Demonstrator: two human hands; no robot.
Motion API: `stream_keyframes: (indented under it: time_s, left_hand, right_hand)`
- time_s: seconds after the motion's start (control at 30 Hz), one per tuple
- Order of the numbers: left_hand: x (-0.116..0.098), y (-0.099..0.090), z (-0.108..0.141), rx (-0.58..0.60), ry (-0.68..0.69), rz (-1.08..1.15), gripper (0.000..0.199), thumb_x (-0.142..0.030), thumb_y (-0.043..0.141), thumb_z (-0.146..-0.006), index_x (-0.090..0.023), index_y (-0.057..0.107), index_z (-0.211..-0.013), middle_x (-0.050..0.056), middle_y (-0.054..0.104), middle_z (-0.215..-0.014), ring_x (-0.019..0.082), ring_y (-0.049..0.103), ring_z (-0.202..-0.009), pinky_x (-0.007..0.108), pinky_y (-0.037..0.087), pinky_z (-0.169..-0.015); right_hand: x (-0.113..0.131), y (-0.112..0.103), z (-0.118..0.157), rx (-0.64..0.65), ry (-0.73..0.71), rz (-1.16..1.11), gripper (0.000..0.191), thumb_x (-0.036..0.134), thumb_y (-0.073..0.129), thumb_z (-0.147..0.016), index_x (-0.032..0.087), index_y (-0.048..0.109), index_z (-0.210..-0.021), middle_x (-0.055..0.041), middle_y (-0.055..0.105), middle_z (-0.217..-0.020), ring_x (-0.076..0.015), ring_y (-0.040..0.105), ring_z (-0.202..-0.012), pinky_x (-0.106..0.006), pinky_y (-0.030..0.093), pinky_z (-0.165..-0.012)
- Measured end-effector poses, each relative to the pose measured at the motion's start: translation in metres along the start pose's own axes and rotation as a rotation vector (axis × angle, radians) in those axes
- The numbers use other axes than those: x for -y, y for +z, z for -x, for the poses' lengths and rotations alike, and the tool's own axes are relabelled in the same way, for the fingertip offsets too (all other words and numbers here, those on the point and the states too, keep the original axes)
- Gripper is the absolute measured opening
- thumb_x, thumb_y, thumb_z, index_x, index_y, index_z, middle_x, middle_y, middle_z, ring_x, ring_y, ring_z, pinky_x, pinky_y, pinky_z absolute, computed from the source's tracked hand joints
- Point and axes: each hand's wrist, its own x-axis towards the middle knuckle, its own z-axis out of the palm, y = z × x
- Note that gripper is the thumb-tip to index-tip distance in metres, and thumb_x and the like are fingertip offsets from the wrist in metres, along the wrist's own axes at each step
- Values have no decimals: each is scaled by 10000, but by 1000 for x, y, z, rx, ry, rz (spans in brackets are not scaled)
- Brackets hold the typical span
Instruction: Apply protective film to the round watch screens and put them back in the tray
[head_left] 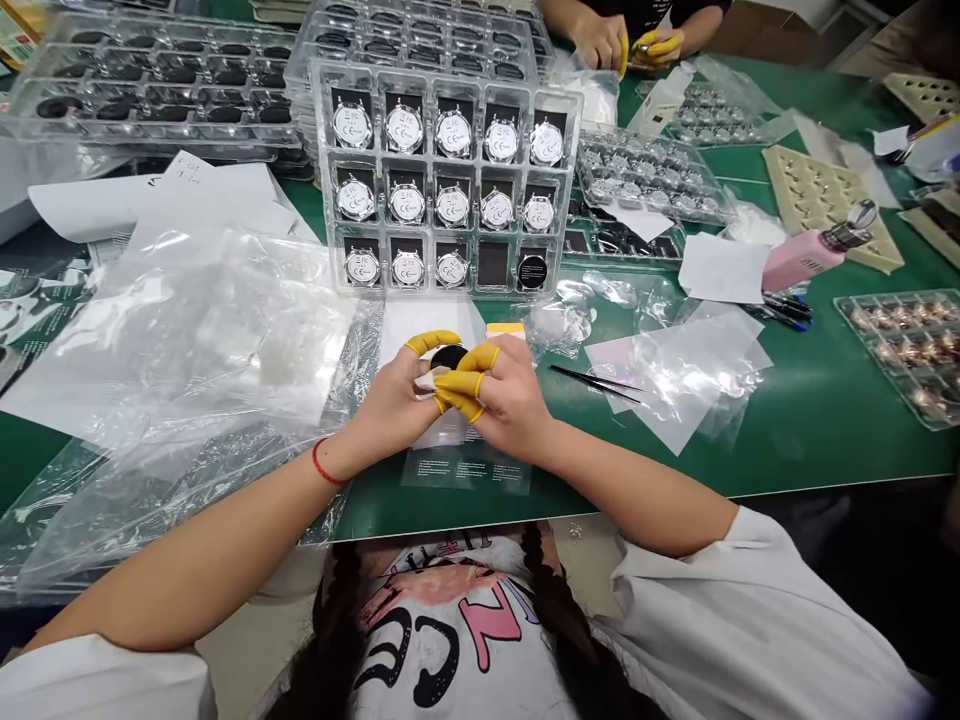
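Note:
Above the near part of the green table (787, 440), my left hand (394, 400) is closed around the edge of a round watch head (448, 356) with a black face. My right hand (514, 400) pinches a small white cloth or wipe (428, 380) against it. Yellow finger cots cover several fingertips on both hands, and fingers hide much of the watch head. Just beyond stands a clear plastic tray (574, 150), tilted up, with watch heads showing white-filmed backs in its pockets. In the bottom row, one pocket shows only a black insert (493, 268); beside it sits a black disc (532, 270) with small print.
Black tweezers (596, 383) lie right of my hands, near plastic film (682, 375). A pink pump bottle (806, 255) and pens (787, 310) stand farther right. Stacked trays (300, 75) rise behind. Plastic bags (225, 320) cover the left. Across the table are a co-worker's hands (600, 42).

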Motion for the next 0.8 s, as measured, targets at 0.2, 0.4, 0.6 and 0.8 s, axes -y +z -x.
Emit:
stream_keyframes:
  time_s: [0.2, 0.4, 0.6, 0.8]
  left_hand:
    - [2, 2, 0, -1, -17, 70, 630, -311, 816, -721, -194, 482, -1242, 24, 727, -959, 163, 727, -888, 297, 588, -844]
    - [-6, 5, 4, -43, -21, 4, 644, -380, 811, -731, -188, 474, -1244, 21, 734, -880, 196, 750, -883, 377, 597, -919]
    - [-4, 2, 4, -35, 93, 40, 554, -349, 767, -791, -212, 443, -1220, 57, 739, -1030, 209, 756, -982, 385, 591, -992]
    - [-6, -2, 2, -95, 157, 23, 550, -334, 779, -777, -231, 422, -1183, 46, 731, -1043, 204, 757, -982, 377, 601, -983]
  right_hand:
    - [-19, 7, -4, -65, 195, 22, 120, 275, 557, -938, 231, 660, -893, -38, 655, -849, -195, 541, -852, -380, 391, -793]
    - [-31, -13, -11, -7, 476, -37, 94, 297, 576, -913, 230, 634, -881, -31, 658, -860, -194, 552, -856, -391, 418, -831]
    - [-43, -33, -17, 173, 731, -177, 253, 329, 640, -854, 207, 663, -1074, -71, 680, -1072, -234, 569, -1055, -428, 445, -951]
    - [-46, -55, -28, 412, 881, -359, 149, 314, 616, -861, 197, 709, -852, -47, 717, -965, -192, 625, -905, -365, 479, -824]
